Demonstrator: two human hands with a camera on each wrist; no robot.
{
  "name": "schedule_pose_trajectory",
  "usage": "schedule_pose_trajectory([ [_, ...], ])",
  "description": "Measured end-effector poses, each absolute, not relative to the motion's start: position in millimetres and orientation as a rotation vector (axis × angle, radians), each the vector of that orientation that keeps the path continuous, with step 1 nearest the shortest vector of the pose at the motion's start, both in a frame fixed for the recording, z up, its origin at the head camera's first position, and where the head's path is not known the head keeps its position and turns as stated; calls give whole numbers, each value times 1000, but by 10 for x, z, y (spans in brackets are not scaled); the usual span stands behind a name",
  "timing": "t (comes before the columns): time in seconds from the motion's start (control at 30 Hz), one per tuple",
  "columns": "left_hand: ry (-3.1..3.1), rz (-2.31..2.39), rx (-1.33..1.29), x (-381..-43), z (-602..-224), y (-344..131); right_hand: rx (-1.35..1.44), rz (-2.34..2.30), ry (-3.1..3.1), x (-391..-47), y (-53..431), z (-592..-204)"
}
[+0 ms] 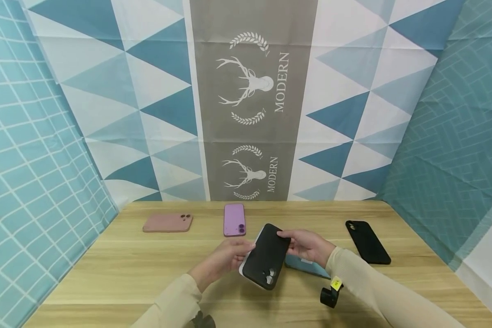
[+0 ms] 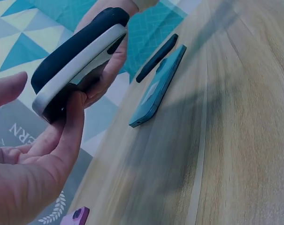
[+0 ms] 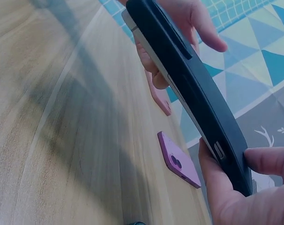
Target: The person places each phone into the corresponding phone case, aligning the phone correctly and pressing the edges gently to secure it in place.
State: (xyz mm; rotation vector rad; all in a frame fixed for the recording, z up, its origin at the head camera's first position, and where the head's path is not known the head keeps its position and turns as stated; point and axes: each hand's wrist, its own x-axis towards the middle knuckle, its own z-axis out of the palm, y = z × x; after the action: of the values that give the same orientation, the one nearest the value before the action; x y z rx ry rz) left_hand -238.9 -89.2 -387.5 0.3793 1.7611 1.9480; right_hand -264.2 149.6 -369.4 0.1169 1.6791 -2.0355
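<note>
Both hands hold a silver-edged phone (image 2: 78,64) with a black phone case (image 1: 266,255) over its back, tilted above the table. In the head view the phone's pale edge sticks out along the left side of the case. My left hand (image 1: 226,260) supports the phone's lower left side, fingers underneath; its thumb stands off the case in the left wrist view. At the other end, my right hand (image 1: 310,247) pinches phone and case together, thumb on the case and fingers below. Close under the right hand lies a blue phone (image 1: 307,266), partly hidden by it.
A pink phone (image 1: 167,222) and a purple phone (image 1: 234,219) lie towards the back of the wooden table (image 1: 147,273). On the right lies another black phone case (image 1: 368,242). A patterned cloth wall (image 1: 250,127) rises behind the table's far edge.
</note>
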Motion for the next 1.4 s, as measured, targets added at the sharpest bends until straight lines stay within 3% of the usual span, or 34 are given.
schedule_pose_trajectory([
  [1.4, 1792, 1920, 375, -2328, -3899, -800, 131, -2087, 1673, -2606, 1543, -3738],
])
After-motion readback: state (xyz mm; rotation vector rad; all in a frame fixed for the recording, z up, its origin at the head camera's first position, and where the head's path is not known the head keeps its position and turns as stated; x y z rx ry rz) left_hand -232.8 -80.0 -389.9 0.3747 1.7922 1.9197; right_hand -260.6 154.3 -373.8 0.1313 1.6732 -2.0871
